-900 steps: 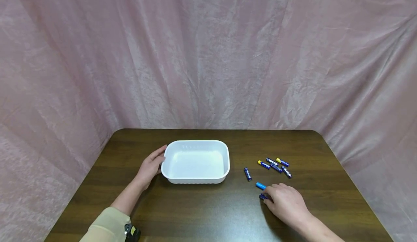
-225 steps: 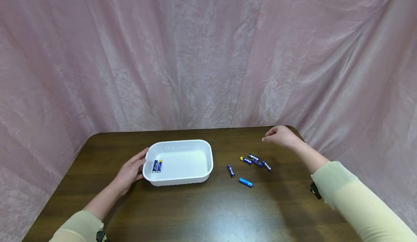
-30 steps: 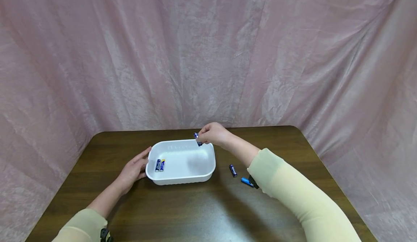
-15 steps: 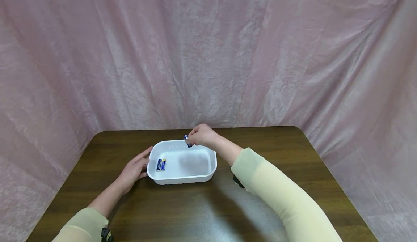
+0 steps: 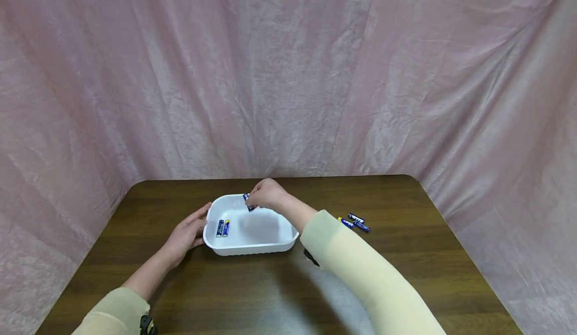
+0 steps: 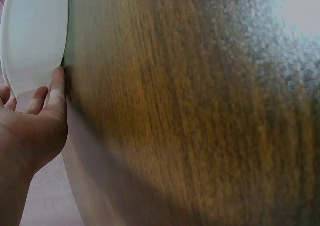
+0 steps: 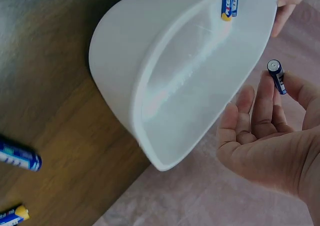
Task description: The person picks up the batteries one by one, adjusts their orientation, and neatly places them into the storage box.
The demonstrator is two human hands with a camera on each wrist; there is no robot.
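My right hand [image 5: 267, 194] pinches a dark blue battery [image 5: 248, 202] between thumb and fingertips, above the back part of a white plastic tray [image 5: 252, 250]. In the right wrist view the battery [image 7: 277, 77] points its flat end toward the camera. Two batteries [image 5: 223, 228] lie side by side on the tray floor at its left end, one with a yellow band. My left hand [image 5: 186, 235] rests against the tray's left end, fingers spread along its wall. In the left wrist view those fingers [image 6: 58, 89] touch the tray's outer side [image 6: 37, 41].
Several batteries lie on the brown wooden table [image 5: 216, 295] right of the tray, including a yellow-tipped battery [image 5: 345, 222] and a dark blue battery [image 5: 361, 226]. The right sleeve [image 5: 356, 265] hides part of the table. A pink curtain [image 5: 288, 74] hangs behind.
Over the last second my right hand has moved left and lower over the tray, carrying the battery. Since 30 s ago, two batteries have come into the tray. My left hand stays at its end.
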